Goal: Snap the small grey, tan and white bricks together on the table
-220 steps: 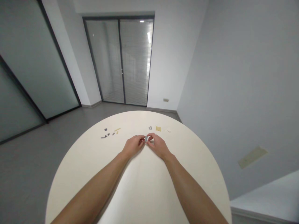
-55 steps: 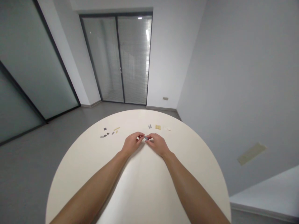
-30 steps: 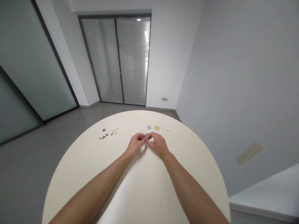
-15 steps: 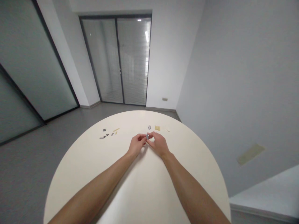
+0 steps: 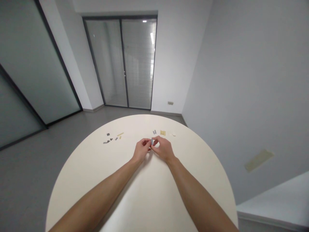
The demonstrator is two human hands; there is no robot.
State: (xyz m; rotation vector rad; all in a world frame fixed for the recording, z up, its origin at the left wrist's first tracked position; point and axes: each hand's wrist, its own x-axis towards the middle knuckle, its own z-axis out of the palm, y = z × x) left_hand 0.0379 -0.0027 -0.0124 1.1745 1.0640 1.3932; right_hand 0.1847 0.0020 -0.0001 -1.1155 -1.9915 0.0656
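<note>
A small grey-blue building-block piece point(image 5: 152, 141) is pinched upright between both hands, over the middle of the white table point(image 5: 145, 199). My left hand point(image 5: 142, 149) grips it from the left with thumb and fingers closed. From the right, my right hand point(image 5: 164, 149) holds it between thumb and index finger. The fingers hide most of the piece, so its exact shape is unclear. Just beyond the hands lie a pair of small grey strips point(image 5: 154, 132) and a flat tan piece point(image 5: 163, 132).
Several small dark and grey pieces point(image 5: 109, 140) are scattered at the table's left, near a long tan strip point(image 5: 120, 134). A small white bit point(image 5: 173, 134) lies right of the tan piece. Glass doors point(image 5: 123, 64) and a bare wall point(image 5: 251, 74) stand beyond the round table.
The held piece has turned slightly between the fingers, showing a more textured side. Both hands stay in nearly the same place.
</note>
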